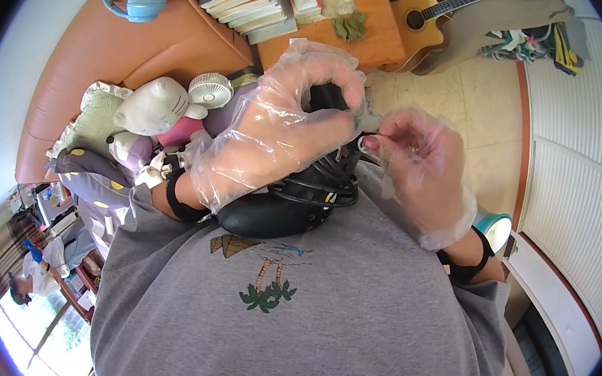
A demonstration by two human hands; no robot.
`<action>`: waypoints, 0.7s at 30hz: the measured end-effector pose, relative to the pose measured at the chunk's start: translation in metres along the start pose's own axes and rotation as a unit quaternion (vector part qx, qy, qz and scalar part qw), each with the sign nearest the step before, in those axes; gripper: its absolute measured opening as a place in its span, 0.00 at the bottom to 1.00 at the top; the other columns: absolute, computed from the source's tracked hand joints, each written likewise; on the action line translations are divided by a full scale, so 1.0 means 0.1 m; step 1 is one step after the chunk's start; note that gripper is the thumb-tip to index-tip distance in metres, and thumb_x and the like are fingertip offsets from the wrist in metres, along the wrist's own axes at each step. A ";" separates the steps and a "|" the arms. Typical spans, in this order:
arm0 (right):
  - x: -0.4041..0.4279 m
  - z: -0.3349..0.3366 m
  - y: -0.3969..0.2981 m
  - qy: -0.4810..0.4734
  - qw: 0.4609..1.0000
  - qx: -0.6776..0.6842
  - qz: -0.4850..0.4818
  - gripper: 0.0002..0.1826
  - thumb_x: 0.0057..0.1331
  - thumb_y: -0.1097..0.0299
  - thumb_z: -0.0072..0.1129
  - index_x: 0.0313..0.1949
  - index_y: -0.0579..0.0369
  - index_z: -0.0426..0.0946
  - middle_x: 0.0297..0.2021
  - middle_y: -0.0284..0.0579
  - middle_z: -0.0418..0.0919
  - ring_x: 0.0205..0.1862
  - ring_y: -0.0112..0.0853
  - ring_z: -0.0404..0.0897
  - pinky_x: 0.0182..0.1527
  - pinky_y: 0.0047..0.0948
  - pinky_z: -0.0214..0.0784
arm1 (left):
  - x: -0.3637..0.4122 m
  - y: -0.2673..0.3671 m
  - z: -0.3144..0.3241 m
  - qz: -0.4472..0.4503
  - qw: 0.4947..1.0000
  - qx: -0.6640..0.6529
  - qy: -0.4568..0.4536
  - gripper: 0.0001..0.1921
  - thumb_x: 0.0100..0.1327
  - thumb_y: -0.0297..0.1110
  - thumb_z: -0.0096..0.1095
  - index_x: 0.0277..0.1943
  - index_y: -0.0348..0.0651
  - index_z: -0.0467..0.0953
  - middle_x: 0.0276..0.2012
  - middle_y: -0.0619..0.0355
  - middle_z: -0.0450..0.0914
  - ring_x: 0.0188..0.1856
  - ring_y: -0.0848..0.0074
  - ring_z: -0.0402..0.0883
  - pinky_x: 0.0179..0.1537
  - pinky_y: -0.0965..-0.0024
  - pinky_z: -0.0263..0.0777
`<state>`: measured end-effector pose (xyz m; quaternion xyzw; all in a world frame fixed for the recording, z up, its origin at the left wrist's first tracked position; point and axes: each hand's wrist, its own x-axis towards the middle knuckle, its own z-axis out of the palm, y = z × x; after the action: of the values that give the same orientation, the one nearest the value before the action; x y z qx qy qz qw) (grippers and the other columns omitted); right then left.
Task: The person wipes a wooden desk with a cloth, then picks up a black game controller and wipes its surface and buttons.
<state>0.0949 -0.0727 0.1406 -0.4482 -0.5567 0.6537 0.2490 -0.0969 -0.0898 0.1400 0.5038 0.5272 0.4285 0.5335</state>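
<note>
Both my hands wear thin clear plastic gloves and meet before my chest. My left hand curls round, its thumb and fingertips closed on a small whitish translucent piece. My right hand pinches at the other end of that piece; its thumb and index finger hide some of it. What the piece is cannot be made out. Beneath my hands, against my grey T-shirt, rests a black device with a rounded end. A black cable is coiled round it. My left hand covers part of this device.
Ahead stands an orange-brown wooden table with a stack of books and a crumpled green cloth. An acoustic guitar leans beside it. Plush toys and a small fan lie on the left. Another person is farther left.
</note>
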 end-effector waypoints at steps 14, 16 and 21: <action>0.07 -0.17 0.21 -0.092 0.956 0.227 0.161 0.09 0.61 0.69 0.64 0.28 0.55 0.73 0.23 0.30 0.73 0.22 0.18 0.67 0.23 0.21 0.59 | -0.01 -0.11 -0.02 0.068 0.997 -0.002 -0.044 0.12 0.45 0.17 0.63 0.31 0.42 0.71 0.42 0.56 0.71 0.52 0.69 0.70 0.55 0.69 0.62; 0.08 -0.17 0.26 -0.098 0.953 0.236 0.160 0.08 0.61 0.69 0.64 0.29 0.55 0.73 0.24 0.30 0.72 0.23 0.18 0.66 0.25 0.19 0.59 | -0.02 -0.11 -0.01 0.039 0.997 -0.050 -0.048 0.12 0.46 0.17 0.63 0.32 0.42 0.71 0.43 0.56 0.71 0.53 0.70 0.70 0.55 0.69 0.62; 0.11 -0.15 0.36 -0.105 0.950 0.252 0.152 0.09 0.62 0.67 0.64 0.30 0.54 0.73 0.24 0.29 0.71 0.24 0.18 0.66 0.27 0.18 0.59 | 0.01 -0.23 -0.08 0.009 0.997 -0.048 -0.066 0.10 0.51 0.18 0.63 0.33 0.43 0.70 0.45 0.56 0.71 0.52 0.72 0.72 0.55 0.69 0.64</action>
<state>0.1087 -0.0652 0.1030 -0.3791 -0.3218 0.8462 0.1915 -0.1061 -0.0907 0.1176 0.5090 0.4651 0.4241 0.5872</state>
